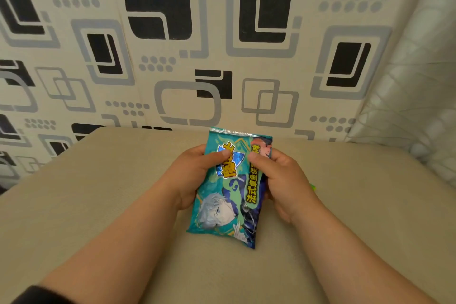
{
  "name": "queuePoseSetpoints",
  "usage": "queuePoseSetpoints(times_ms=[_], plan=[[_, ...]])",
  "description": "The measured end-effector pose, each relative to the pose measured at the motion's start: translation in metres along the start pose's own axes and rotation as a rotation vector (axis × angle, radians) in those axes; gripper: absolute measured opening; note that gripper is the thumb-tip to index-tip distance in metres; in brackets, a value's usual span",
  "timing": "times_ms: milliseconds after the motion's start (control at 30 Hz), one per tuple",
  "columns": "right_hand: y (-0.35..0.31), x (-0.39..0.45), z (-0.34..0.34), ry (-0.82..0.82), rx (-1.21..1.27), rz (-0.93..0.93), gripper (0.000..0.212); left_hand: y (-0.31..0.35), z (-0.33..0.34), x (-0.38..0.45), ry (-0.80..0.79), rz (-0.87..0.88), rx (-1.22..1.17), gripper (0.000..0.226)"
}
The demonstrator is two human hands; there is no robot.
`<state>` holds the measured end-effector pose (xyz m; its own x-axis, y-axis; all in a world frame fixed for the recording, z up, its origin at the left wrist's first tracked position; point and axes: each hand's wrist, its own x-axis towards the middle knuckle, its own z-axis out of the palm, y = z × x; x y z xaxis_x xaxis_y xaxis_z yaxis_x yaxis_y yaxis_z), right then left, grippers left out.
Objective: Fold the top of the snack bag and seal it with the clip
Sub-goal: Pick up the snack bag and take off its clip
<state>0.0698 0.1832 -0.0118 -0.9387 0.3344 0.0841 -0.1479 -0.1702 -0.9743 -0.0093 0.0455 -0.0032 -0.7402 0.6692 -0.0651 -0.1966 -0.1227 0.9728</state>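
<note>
A teal snack bag (228, 205) with cartoon figures and yellow lettering is held upright over the beige table (98, 205), its bottom edge resting on the surface. My left hand (195, 170) grips its left side, thumb pressed on the front near the top. My right hand (281, 177) grips the right side, thumb on the front too. The bag's silvery top edge (239, 134) stands straight above my thumbs. A small green bit of the clip (313, 186) peeks out just right of my right hand; most of it is hidden.
A wall (222, 44) with black and grey square patterns rises right behind the table's far edge. A pale textured curtain (414, 106) hangs at the right. The table's left corner (103, 131) is rounded.
</note>
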Motion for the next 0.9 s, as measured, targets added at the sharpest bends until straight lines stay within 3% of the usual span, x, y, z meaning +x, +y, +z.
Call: queuePoseSetpoints(times_ms=[233, 900], plan=[[-0.0009, 0.0059, -0.0032, 0.032, -0.022, -0.067, 0.025, -0.0089, -0.0027, 0.0071, 0.024, -0.006, -0.036, 0.013], [-0.0014, 0.0044, 0.0009, -0.053, -0.025, -0.092, 0.041, -0.0059, -0.0048, 0.0028, 0.123, -0.018, -0.246, 0.028]])
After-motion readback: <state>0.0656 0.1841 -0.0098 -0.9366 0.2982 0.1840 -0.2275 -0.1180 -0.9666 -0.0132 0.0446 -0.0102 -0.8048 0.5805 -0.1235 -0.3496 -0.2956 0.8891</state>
